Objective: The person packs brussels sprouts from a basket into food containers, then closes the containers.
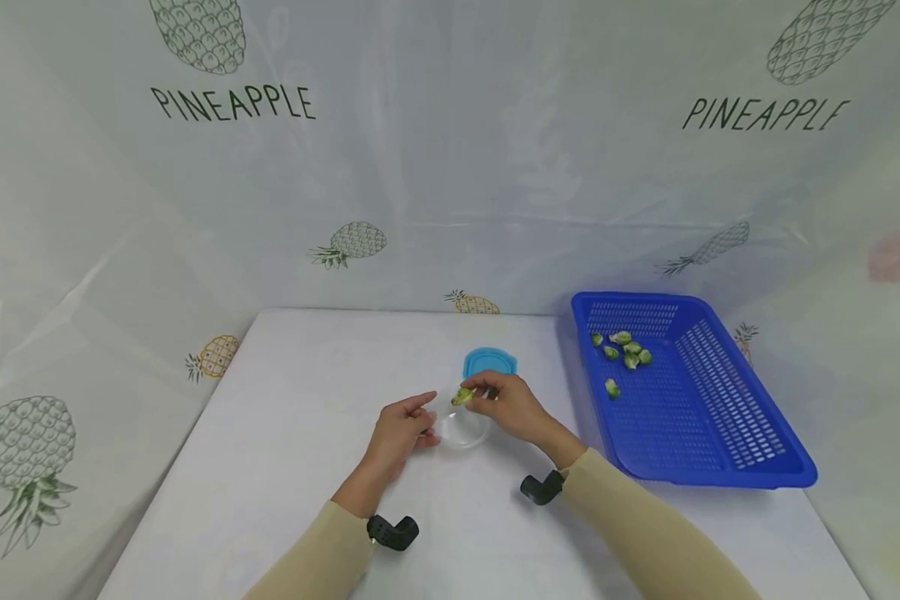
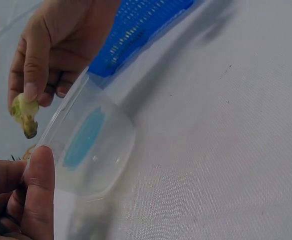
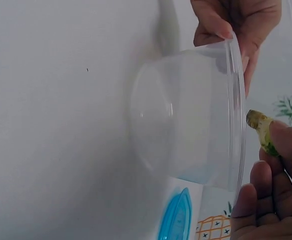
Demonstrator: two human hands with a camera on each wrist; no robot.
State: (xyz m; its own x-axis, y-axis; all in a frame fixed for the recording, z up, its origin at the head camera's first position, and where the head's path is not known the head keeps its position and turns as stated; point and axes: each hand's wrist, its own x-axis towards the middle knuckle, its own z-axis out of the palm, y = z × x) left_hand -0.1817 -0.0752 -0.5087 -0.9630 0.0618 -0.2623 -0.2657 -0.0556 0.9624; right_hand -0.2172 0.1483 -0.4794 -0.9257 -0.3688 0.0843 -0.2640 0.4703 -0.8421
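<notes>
A clear plastic bowl (image 1: 465, 430) stands on the white table in front of me. My left hand (image 1: 399, 432) grips its rim, the thumb on one side and fingers on the other in the right wrist view. Just above the bowl's opening, my right hand (image 1: 512, 407) pinches a green Brussels sprout (image 3: 264, 135) between thumb and fingers. The sprout's brownish stem end points toward the bowl, and it is apart from the rim in the left wrist view. Behind the bowl lies a light blue lid (image 1: 490, 361).
On the right stands a blue perforated basket (image 1: 708, 433) with several Brussels sprouts (image 1: 632, 350) near its far left corner. A white sheet printed with pineapples hangs behind the table and along its sides. Each wrist wears a black strapped camera.
</notes>
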